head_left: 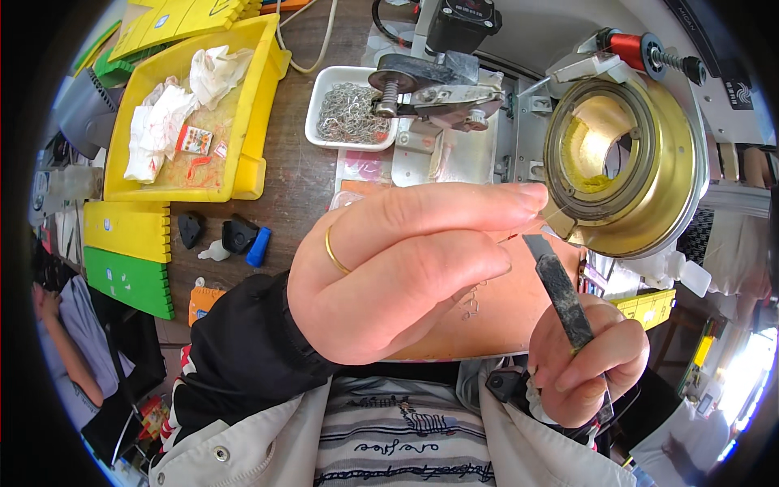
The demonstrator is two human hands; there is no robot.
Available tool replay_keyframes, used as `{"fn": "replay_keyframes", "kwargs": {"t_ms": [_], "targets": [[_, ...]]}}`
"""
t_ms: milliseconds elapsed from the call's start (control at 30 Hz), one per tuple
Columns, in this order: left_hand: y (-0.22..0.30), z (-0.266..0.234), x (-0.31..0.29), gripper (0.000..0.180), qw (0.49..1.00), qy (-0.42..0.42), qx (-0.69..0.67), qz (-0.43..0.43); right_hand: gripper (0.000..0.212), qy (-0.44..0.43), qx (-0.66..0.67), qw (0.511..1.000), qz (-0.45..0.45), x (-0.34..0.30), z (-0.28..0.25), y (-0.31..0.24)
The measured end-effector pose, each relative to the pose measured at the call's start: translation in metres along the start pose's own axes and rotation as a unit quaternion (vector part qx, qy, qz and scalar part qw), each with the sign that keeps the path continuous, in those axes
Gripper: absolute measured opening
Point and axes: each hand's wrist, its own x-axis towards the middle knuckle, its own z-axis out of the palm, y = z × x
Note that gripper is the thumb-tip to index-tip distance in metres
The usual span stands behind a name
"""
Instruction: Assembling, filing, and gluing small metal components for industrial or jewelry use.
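My left hand [398, 260], with a gold ring on one finger, is raised over the bench with its fingers pressed together. A thin strand [555, 215] shows between its fingertips and the brass-coloured round machine part [625, 166]; whether it is thread or wire I cannot tell. My right hand [588, 361] is closed around a flat blade wrapped in worn dark tape [564, 300]. The bare grey tip of the blade points up, close to the left fingertips and apart from them. Under the hands lies an orange-brown work surface [519, 300] with small bent wire pieces [472, 302].
Behind my hands stands a machine with a black motor [464, 23] and a red thread spool [625, 50]. A white tray [312, 130] holds wire pieces. Left are a yellow bin [258, 122] with crumpled tissues, yellow and green plates [126, 280], and small black and blue parts [258, 247].
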Motion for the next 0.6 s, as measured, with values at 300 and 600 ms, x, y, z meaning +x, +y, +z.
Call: {"fn": "replay_keyframes", "kwargs": {"t_ms": [300, 600], "targets": [[-0.0015, 0.0019, 0.0002, 0.033, 1.0, 0.003, 0.008, 0.004, 0.019, 0.02, -0.012, 1.0, 0.0, -0.0005, 0.0055, 0.0023], [0.0011, 0.0009, -0.0005, 0.031, 1.0, 0.007, 0.01, -0.002, 0.018, -0.013, -0.037, 0.999, 0.034, 0.0024, 0.0071, -0.0004]]}}
